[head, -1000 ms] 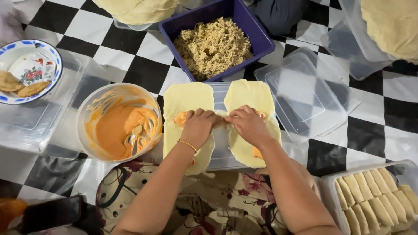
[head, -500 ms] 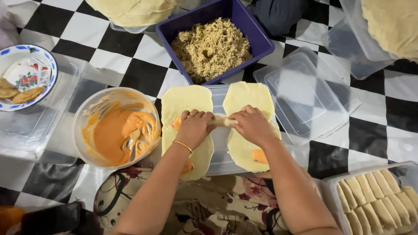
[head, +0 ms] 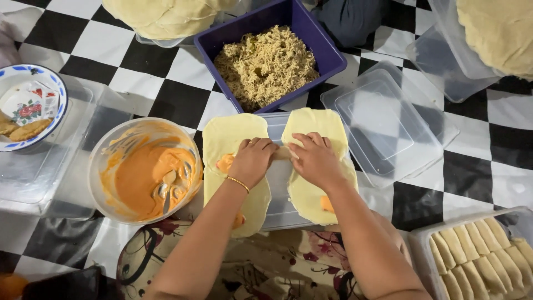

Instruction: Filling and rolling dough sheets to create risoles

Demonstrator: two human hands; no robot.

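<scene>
My left hand (head: 252, 161) and my right hand (head: 316, 161) sit side by side, fingers curled down over a thin pale rolled wrapper (head: 281, 153) that shows in the gap between them. The roll lies across a clear plastic lid (head: 277, 205). A flat pale yellow wrapper (head: 233, 136) lies under my left hand and another flat wrapper (head: 313, 121) under my right. Dabs of orange paste (head: 326, 204) sit on both sheets. A thin gold bracelet (head: 239, 182) circles my left wrist.
A purple tub (head: 333, 55) of shredded filling stands just beyond the wrappers. A bowl of orange paste (head: 144, 175) with a spoon is at left. A clear lid (head: 383, 128) lies at right, a tray of finished rolls (head: 483, 255) bottom right, stacked wrappers (head: 166, 14) at the top.
Both hands stay on the roll at nearly the same spot, fingers shifting slightly over it. The view has drifted a little.
</scene>
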